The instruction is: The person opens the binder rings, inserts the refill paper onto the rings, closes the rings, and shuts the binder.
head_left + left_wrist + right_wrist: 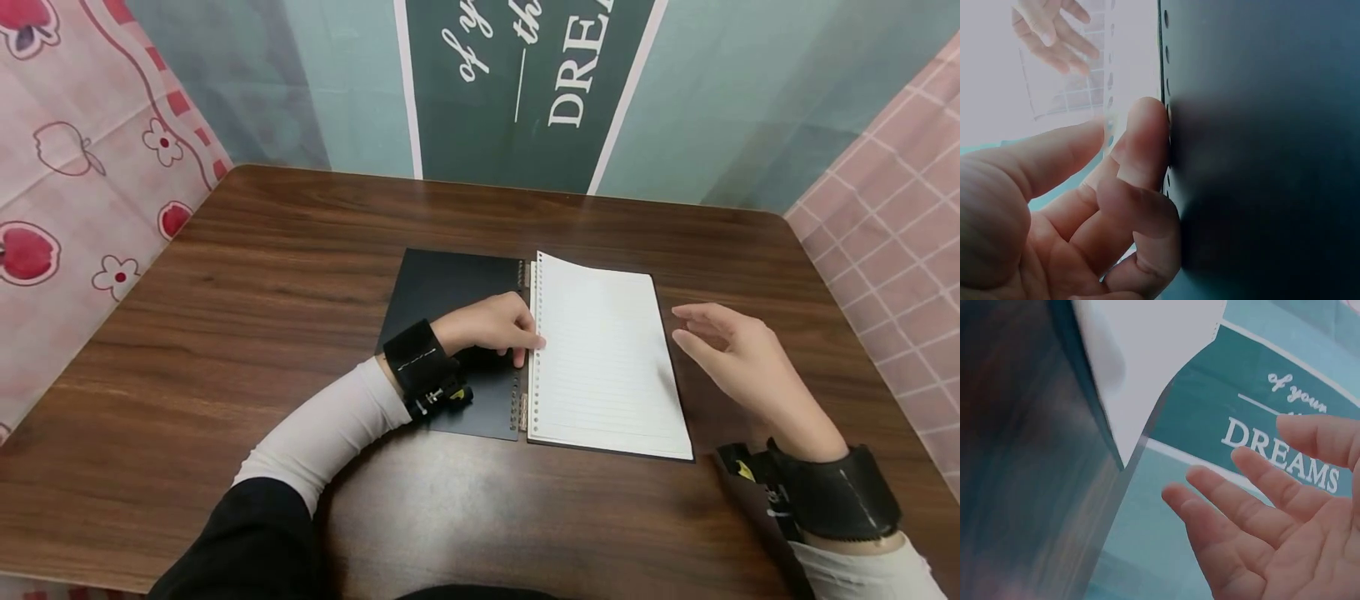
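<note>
An open black binder cover (450,279) lies on the table, punched holes along its inner edge. On its right side rests loose-leaf paper (600,358), white and lined, with a row of holes down its left edge; the top left corner stands slightly raised. My left hand (491,323) pinches the paper's punched edge near mid-height, thumb on top, other fingers curled at the spine. In the left wrist view the thumb (1075,147) meets the row of holes. Off the paper's right edge, my right hand (735,346) hovers with fingers spread apart, holding nothing.
The brown wooden table (187,333) extends around the binder on all sides. Behind it hangs a teal cloth (495,108) with lettering. A pink tiled-pattern cloth (900,208) borders the right, and an apple-print cloth (82,208) the left.
</note>
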A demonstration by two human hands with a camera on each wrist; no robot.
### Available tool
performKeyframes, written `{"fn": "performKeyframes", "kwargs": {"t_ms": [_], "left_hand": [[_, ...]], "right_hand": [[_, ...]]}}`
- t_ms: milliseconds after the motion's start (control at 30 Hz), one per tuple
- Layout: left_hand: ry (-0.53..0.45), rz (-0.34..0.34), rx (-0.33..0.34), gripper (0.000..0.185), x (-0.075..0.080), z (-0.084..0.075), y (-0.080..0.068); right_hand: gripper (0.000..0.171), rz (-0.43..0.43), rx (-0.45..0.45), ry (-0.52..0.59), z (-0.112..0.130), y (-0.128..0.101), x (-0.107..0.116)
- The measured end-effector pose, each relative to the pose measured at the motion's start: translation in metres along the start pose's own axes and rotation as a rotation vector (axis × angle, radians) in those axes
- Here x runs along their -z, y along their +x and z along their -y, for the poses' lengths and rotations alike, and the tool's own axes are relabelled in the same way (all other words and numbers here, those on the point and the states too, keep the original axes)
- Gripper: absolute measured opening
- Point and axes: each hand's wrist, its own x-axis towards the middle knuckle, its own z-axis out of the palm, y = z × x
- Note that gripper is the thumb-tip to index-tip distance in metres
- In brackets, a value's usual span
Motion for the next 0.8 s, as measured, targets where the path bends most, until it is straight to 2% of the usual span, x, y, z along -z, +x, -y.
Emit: {"fn": "performKeyframes", "kwargs": {"t_ms": [167, 433, 567, 800], "left_hand": [[-0.011, -0.008, 0.002, 0.033, -0.001, 0.002, 0.001], [-0.036, -0.009, -0.001, 0.031, -0.003, 0.003, 0.001], [-0.035, -0.014, -0.008, 0.03, -0.002, 0.003, 0.0], [-0.022, -0.014, -0.026, 0.027, -0.001, 0.004, -0.001]], "right_hand": [[0.056, 0.088, 0.024, -0.065, 0.01, 0.015, -0.004], [0.087, 0.343, 0.05, -0.116, 0.014, 0.035, -0.017], [0.096, 0.395, 0.062, -0.118, 0.012, 0.039, -0.026], [0.099, 0.435, 0.071, -0.12, 0.01, 0.04, -0.032]]}}
